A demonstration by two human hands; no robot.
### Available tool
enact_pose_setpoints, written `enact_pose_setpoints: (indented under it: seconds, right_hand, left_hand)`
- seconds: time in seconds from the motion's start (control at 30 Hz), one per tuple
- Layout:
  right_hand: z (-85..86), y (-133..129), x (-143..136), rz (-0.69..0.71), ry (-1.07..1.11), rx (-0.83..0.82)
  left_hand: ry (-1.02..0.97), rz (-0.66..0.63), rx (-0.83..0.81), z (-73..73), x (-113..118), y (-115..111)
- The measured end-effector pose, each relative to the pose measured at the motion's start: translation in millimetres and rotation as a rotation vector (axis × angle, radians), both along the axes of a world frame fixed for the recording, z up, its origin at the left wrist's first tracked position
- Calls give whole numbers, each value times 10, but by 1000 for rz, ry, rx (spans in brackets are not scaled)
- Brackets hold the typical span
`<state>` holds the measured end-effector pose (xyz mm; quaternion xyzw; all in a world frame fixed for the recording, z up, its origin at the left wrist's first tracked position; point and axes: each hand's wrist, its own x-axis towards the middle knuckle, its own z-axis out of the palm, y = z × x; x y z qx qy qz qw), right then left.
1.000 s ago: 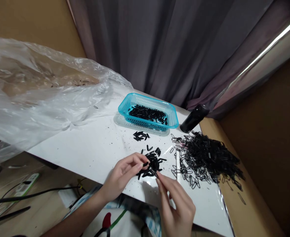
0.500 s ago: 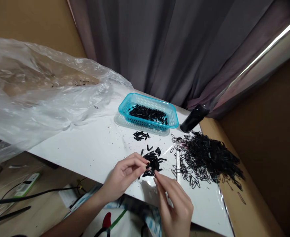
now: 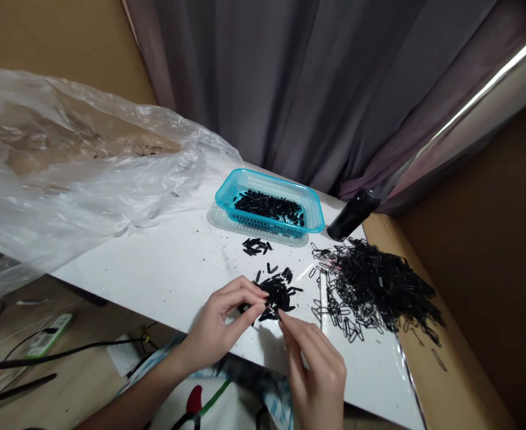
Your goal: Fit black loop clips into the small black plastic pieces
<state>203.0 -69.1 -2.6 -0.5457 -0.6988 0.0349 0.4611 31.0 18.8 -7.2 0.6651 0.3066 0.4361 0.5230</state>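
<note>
My left hand (image 3: 227,319) is closed in a pinch of thumb and fingers at the left side of a pile of small black strips (image 3: 280,292). Facing it from the lower right, my right hand (image 3: 314,361) also pinches, its fingertips at the pile's near edge. A short gap separates the two sets of fingertips. Whatever sits in either pinch is too small to name. A smaller cluster of black strips (image 3: 257,246) lies behind the pile. Right of my hands spreads a large heap of thin black wire-like loops (image 3: 374,286).
Behind the clusters, a blue plastic basket (image 3: 269,226) holds many black strips. A black cylindrical object (image 3: 353,215) leans beside it. Clear plastic sheeting (image 3: 110,185) covers the table's left part. The white table (image 3: 146,280) ends near my body; cables (image 3: 65,356) lie on the floor.
My right hand has shifted slightly to the left and its fingertips are a little closer to my left hand. The basket and the heaps look the same.
</note>
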Motion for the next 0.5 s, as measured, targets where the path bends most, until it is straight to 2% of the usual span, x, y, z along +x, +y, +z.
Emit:
enact_pose_setpoints:
  seconds: [0.23, 0.5]
  right_hand:
    - [57, -32, -28, 125, 217, -82]
    - [52, -8, 2, 10, 193, 23]
  left_hand:
    - [-94, -19, -177, 64, 24, -26]
    - [-160, -101, -268, 81, -7, 1]
